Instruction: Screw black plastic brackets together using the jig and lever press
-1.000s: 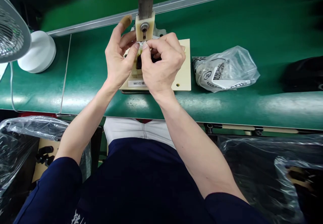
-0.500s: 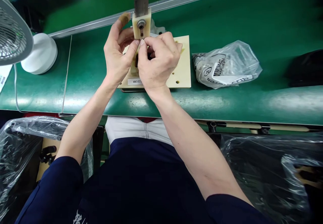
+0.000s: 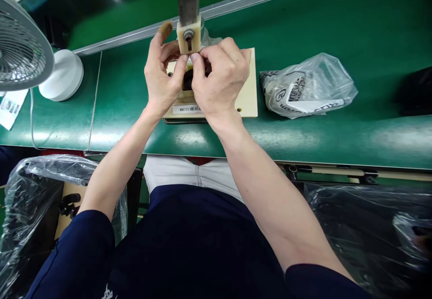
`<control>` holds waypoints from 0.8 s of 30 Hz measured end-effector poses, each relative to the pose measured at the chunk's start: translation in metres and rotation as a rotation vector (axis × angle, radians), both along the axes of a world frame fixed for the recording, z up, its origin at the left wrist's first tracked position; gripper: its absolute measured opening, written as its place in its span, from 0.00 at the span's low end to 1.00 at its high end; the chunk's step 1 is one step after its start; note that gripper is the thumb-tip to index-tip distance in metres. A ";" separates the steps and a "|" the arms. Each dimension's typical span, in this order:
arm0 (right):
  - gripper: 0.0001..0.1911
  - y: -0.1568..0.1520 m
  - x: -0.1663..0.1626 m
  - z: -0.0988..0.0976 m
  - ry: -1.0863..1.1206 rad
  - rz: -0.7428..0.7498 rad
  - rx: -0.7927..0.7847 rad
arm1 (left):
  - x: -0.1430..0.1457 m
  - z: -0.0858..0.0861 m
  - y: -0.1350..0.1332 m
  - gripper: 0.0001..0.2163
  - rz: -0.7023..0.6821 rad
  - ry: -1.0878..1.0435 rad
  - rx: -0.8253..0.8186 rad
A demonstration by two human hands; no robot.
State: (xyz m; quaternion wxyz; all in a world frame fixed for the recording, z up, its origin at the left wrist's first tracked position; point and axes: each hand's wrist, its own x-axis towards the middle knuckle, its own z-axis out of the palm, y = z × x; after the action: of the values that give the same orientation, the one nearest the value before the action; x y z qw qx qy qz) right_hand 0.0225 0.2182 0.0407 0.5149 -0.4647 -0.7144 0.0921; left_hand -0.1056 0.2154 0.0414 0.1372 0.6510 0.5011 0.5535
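Cream fixture plate [image 3: 249, 90]; white printed label [image 3: 185, 109]; round hole [image 3: 239, 109].

Navy shirt [image 3: 202, 245], short sleeves [image 3: 81, 245]; white marking [image 3: 107, 292] on front; white trousers [image 3: 168, 169], dark stitching [image 3: 197, 176] at centre

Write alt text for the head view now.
Left hand and right hand hold their fingertips close together just below a cream block, over a cream base plate; anything pinched is hidden. A clear plastic bag lies right on the green bench, a fan stands left.
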 end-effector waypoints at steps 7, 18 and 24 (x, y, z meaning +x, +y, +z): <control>0.14 0.000 -0.006 0.002 -0.024 -0.053 -0.061 | -0.013 -0.001 0.007 0.31 0.020 0.259 0.059; 0.14 0.004 0.002 0.003 -0.101 -0.032 -0.014 | -0.016 0.012 0.001 0.30 0.024 0.366 0.059; 0.15 0.003 0.003 0.006 -0.064 0.021 -0.066 | -0.012 0.004 0.003 0.30 0.055 0.309 0.075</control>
State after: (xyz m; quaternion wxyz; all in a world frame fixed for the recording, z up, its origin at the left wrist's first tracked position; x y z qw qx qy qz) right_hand 0.0252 0.2212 0.0463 0.4750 -0.4768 -0.7320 0.1060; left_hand -0.1181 0.2182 0.0456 0.0189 0.7192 0.5126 0.4686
